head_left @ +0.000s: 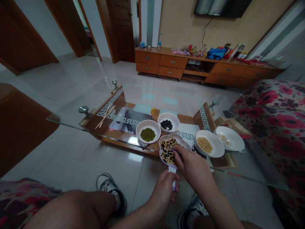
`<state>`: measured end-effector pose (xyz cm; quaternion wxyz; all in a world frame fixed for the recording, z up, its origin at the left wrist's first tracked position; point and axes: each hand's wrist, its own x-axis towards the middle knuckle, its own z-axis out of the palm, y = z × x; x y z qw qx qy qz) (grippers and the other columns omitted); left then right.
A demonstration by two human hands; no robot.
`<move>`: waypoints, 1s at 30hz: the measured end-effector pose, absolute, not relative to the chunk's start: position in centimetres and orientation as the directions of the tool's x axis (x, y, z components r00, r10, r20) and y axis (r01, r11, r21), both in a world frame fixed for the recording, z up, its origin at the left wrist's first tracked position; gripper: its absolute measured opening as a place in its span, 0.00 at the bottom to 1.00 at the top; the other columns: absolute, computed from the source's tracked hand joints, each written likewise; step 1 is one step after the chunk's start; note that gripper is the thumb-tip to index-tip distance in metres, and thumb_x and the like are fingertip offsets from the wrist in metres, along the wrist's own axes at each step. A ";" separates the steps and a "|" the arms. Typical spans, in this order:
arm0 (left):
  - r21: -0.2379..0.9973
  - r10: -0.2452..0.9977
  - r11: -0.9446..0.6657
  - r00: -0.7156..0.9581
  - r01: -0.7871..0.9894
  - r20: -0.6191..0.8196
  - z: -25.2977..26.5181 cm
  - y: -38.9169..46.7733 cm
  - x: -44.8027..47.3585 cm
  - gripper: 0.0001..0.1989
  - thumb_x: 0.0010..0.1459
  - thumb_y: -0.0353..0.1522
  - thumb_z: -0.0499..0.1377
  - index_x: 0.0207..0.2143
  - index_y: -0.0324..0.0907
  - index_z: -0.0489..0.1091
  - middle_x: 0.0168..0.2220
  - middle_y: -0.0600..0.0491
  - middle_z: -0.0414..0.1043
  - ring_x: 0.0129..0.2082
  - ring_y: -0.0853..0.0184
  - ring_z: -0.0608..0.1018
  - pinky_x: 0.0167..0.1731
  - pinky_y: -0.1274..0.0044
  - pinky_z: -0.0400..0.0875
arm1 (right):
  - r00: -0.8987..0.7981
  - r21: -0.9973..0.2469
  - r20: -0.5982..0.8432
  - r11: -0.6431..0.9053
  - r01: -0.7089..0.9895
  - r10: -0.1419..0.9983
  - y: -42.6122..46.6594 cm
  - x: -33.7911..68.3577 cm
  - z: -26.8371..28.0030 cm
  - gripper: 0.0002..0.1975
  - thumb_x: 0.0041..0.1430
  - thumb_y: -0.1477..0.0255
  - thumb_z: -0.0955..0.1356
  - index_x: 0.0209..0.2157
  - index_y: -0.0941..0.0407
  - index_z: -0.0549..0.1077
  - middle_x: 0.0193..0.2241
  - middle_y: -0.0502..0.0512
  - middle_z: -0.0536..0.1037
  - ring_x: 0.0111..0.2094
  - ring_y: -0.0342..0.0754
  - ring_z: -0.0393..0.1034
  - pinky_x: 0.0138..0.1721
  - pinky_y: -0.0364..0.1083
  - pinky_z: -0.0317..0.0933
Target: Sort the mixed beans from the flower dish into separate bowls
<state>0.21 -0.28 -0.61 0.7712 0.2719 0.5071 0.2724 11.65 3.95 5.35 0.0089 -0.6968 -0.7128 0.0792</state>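
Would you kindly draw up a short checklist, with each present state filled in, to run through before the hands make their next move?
1. Left hand gripping the handle of the lobed dish: ok.
2. Right hand at the mixed beans: ok, its fingertips are among them.
3. A bean pinched in those fingertips: cannot tell, too small to make out.
4. Only one kind of bean in the dish: not ok, black and yellowish ones lie mixed.
5. Bowl of black beans upright: ok.
6. Contents of the rightmost bowl identifiable: cannot tell, just something pale.
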 end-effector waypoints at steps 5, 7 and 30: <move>0.699 0.698 0.701 0.335 -0.139 -0.633 -0.5 -0.2 0.2 0.15 0.48 0.42 0.50 0.32 0.41 0.63 0.21 0.58 0.60 0.14 0.75 0.57 0.15 0.79 0.49 | -0.018 -0.187 -0.020 0.014 0.982 1.000 4.3 11.2 5.8 0.12 0.67 0.65 0.60 0.42 0.49 0.73 0.35 0.50 0.81 0.34 0.48 0.76 0.28 0.43 0.52; 0.700 0.696 0.701 0.340 -0.132 -0.633 -0.3 -0.2 0.2 0.15 0.48 0.43 0.50 0.32 0.41 0.63 0.20 0.59 0.60 0.14 0.75 0.57 0.16 0.79 0.50 | -0.030 -0.207 0.015 0.032 0.978 0.999 4.6 10.7 6.0 0.11 0.67 0.65 0.60 0.42 0.49 0.73 0.36 0.50 0.81 0.34 0.48 0.75 0.28 0.44 0.52; 0.690 0.696 0.706 0.335 -0.158 -0.635 -0.7 -0.2 0.3 0.17 0.46 0.45 0.50 0.31 0.41 0.63 0.20 0.59 0.60 0.14 0.75 0.57 0.15 0.78 0.49 | 0.026 -0.171 0.028 -0.021 0.985 0.999 4.9 10.3 6.1 0.11 0.67 0.64 0.60 0.39 0.49 0.73 0.32 0.49 0.80 0.30 0.46 0.74 0.25 0.43 0.49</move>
